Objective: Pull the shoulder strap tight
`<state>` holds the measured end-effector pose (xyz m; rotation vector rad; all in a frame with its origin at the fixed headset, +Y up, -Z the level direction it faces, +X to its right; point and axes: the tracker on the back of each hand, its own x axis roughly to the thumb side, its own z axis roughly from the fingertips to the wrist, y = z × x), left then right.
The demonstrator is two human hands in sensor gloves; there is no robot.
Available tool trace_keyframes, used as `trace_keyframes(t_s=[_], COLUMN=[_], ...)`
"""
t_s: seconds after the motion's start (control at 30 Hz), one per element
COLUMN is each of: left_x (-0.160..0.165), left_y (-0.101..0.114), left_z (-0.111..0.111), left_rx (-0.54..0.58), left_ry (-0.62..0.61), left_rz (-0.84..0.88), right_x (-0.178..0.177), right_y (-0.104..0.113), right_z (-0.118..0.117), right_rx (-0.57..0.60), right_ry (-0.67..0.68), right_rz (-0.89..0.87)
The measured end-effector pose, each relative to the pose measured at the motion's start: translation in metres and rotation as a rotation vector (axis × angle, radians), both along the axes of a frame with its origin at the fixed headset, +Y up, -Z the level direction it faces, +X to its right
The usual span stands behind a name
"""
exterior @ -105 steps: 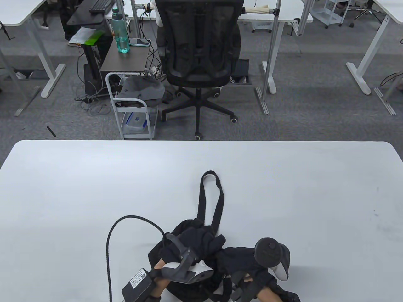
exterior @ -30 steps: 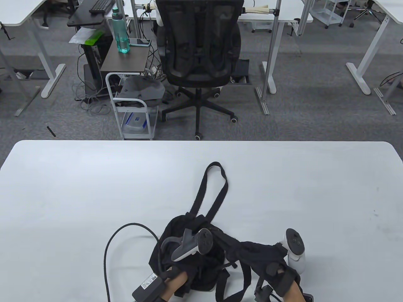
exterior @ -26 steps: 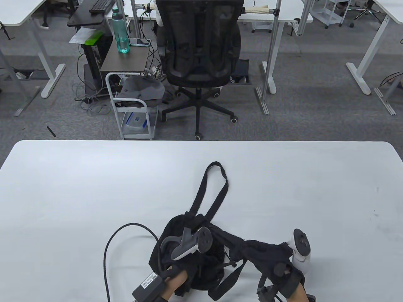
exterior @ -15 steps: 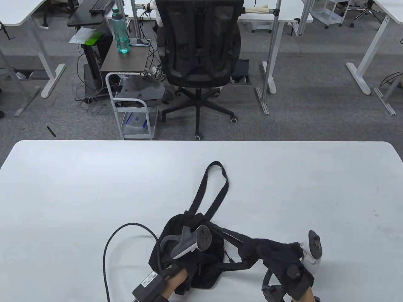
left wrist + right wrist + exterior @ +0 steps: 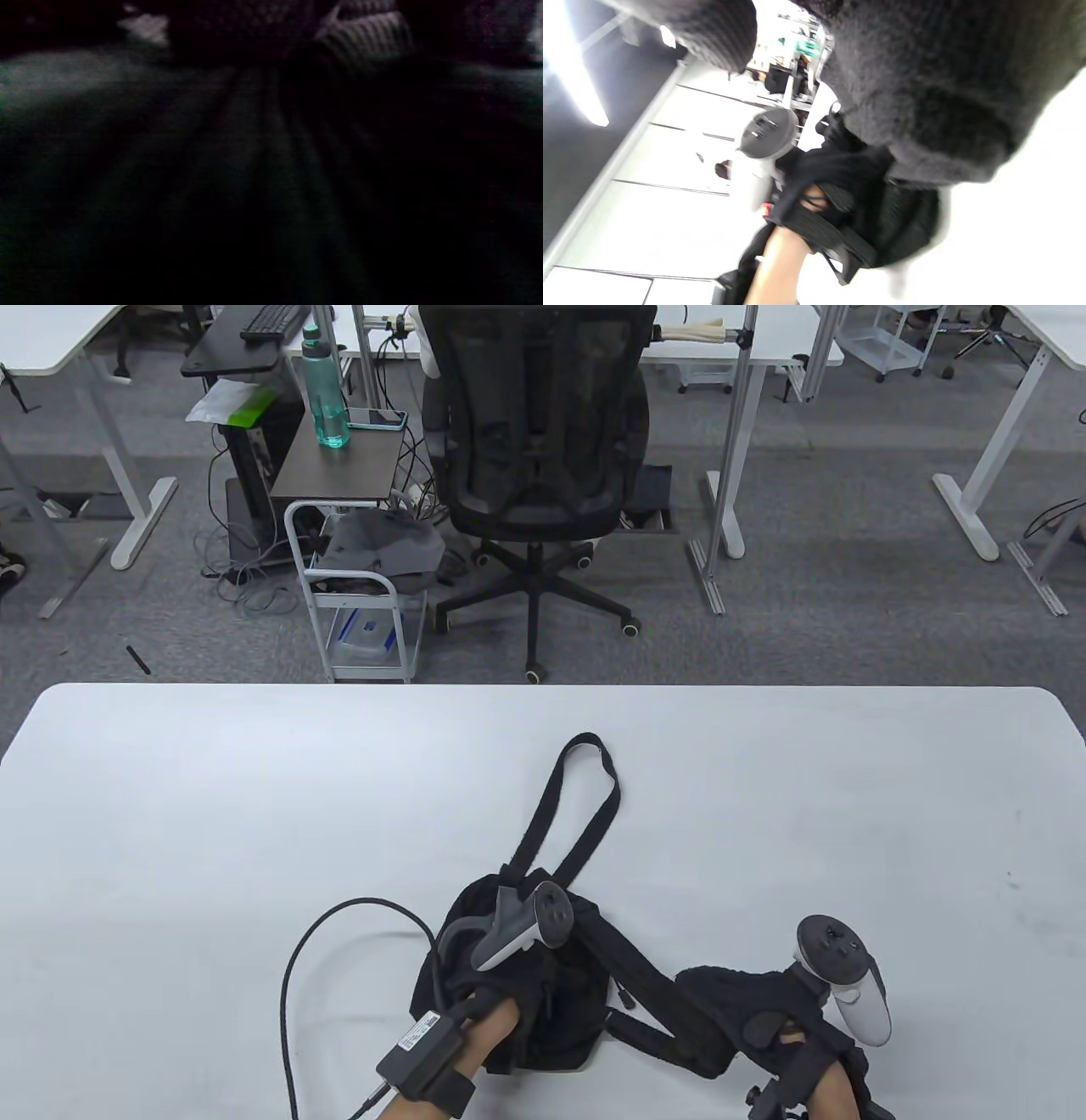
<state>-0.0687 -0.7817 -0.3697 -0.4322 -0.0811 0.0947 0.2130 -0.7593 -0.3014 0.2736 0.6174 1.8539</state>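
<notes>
White table [image 5: 254, 814], near edge: black bag [image 5: 556, 1014] under left hand [image 5: 501, 984], grip unclear; right hand [image 5: 764, 1010] squeezing shoulder strap [image 5: 636, 976].

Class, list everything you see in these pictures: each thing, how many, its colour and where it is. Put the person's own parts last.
Bag: one, black, near table edge, under left hand.
Shoulder strap: one, black, stretched from bag to right hand.
Handle loop: one, black, lying away from bag.
Table: one, white.
Office chair: one, black, beyond table.
Bottle: one, green, on side stand.
Cart: one, white, on floor.
Left hand: black glove, pressing bag.
Right hand: black glove, grip on strap.
</notes>
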Motion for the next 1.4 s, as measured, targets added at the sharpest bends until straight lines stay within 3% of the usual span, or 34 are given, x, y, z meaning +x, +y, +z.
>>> trace_keyframes(t_s=[0.23, 0.4, 0.57, 0.67, 0.9, 1.0, 1.07, 1.13, 1.2, 1.4], left_x=[0.005, 0.002, 0.001, 0.001, -0.021, -0.035, -0.042, -0.044, -0.045, -0.047], left_y=[-0.002, -0.002, 0.008, 0.022, 0.078, 0.087, 0.082, 0.068, 0.052, 0.017], left_z=[-0.009, -0.006, 0.002, 0.008, 0.029, 0.031, 0.028, 0.022, 0.015, 0.004], left_rx=[-0.009, -0.001, 0.076, 0.135, 0.407, 0.490, 0.500, 0.413, 0.352, 0.169], left_ry=[0.060, 0.044, -0.020, -0.065, -0.145, -0.167, -0.228, -0.235, -0.264, -0.278], left_rz=[0.023, 0.067, 0.132, 0.133, 0.216, 0.169, 0.030, -0.157, -0.238, -0.301], right_x=[-0.004, -0.006, -0.004, -0.001, 0.000, -0.001, -0.001, 0.000, 0.000, -0.004], right_y=[-0.014, -0.023, -0.020, -0.016, -0.014, -0.012, -0.010, -0.008, -0.008, -0.011], right_z=[-0.006, -0.012, -0.012, -0.011, -0.008, -0.008, -0.007, -0.006, -0.006, -0.008], right_rx=[-0.014, 0.001, 0.046, 0.112, 0.200, 0.252, 0.301, 0.341, 0.350, 0.330], right_ry=[-0.081, -0.138, -0.178, -0.238, -0.329, -0.361, -0.385, -0.410, -0.416, -0.385], right_rz=[0.259, 0.291, 0.240, 0.251, 0.316, 0.393, 0.430, 0.437, 0.426, 0.409])
